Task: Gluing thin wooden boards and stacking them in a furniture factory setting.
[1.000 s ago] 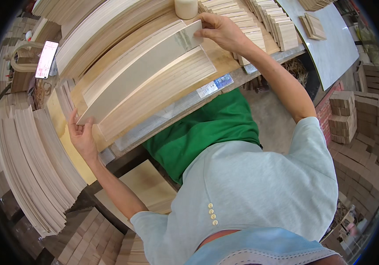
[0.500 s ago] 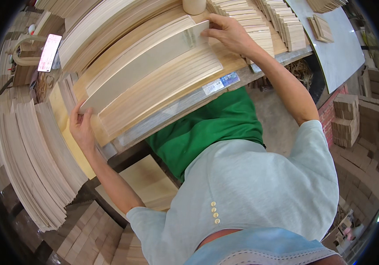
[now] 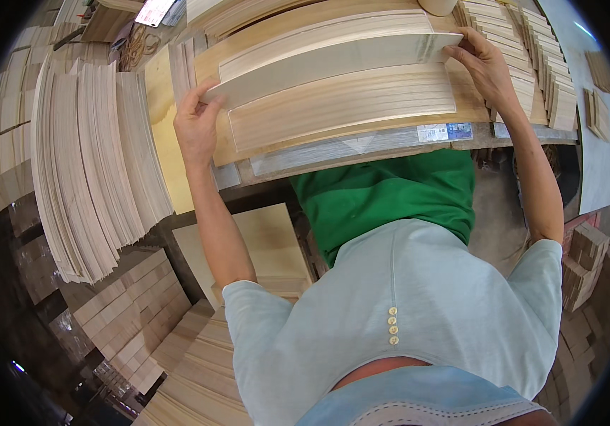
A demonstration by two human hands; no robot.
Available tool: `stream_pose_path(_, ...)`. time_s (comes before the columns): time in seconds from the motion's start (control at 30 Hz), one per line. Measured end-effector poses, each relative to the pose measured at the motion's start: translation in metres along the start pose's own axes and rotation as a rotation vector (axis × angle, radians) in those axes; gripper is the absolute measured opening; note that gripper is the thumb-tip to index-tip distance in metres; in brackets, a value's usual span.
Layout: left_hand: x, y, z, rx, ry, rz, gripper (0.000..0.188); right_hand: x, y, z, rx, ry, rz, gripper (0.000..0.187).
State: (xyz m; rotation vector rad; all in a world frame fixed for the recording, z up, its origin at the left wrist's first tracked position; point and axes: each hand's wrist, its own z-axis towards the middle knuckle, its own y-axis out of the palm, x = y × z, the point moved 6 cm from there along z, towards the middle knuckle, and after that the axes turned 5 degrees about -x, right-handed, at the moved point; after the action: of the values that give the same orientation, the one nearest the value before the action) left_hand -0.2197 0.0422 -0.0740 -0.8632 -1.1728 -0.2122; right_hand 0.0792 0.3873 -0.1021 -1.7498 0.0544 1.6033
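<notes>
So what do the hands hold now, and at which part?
Both hands grip one long pale wood strip by its two ends: left hand at the left end, right hand at the right end.

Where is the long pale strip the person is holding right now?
In the head view the long pale strip spans the upper middle, gripped at its ends by the left hand and right hand, lying over the stack of wood strips on the workbench.
</notes>
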Motion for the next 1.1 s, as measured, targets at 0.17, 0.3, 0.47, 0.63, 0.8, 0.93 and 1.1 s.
stream_pose_path(0.17,-0.002,0.002,-0.005,0.016,-0.041,-0.005,0.025,0.003,-0.002,0.003,-0.024,-0.009,-0.036,0.024)
stream_pose_path(0.3,-0.009,0.004,-0.002,0.015,-0.050,-0.047,0.025,-0.005,-0.005,0.001,-0.029,-0.014,-0.080,0.024)
stream_pose_path(0.47,0.064,0.031,-0.001,-0.054,0.334,0.721,0.034,-0.004,-0.001,-0.001,0.004,0.023,-0.080,0.023)
stream_pose_path(0.63,0.115,0.122,0.007,-0.328,0.366,0.724,0.031,-0.006,-0.001,-0.003,0.011,0.067,-0.282,0.025)
stream_pose_path(0.8,0.104,0.142,0.009,-0.349,0.332,0.693,0.026,-0.019,-0.056,-0.061,0.478,-0.045,-0.205,0.038)
stream_pose_path(0.93,0.106,0.142,0.009,-0.303,0.379,0.672,0.023,0.013,-0.090,-0.130,0.614,0.230,-0.400,0.059)
stream_pose_path(1.1,0.110,0.144,0.006,-0.254,0.445,0.678,0.019,0.033,-0.068,-0.144,0.556,0.330,-0.673,0.079)
